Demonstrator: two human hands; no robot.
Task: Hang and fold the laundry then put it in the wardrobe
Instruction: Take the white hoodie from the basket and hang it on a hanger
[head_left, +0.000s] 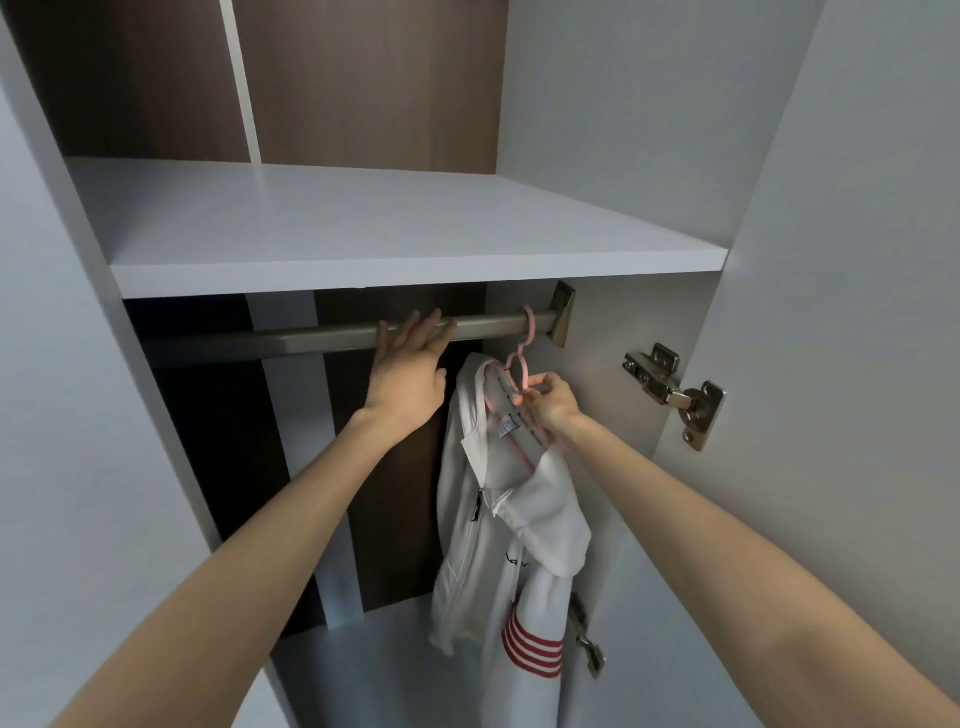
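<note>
Her left hand (410, 364) reaches up with fingers spread and straight, the fingertips resting on the wardrobe rail (311, 339) near its middle. The right hand (551, 402) pinches the neck of a pink hanger (521, 364), whose hook sits over the rail's right end. A white zip jacket (498, 530) with red stripes hangs from it.

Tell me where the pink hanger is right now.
In the head view, the pink hanger hooks over the rail, far right, gripped by the right hand.
</note>
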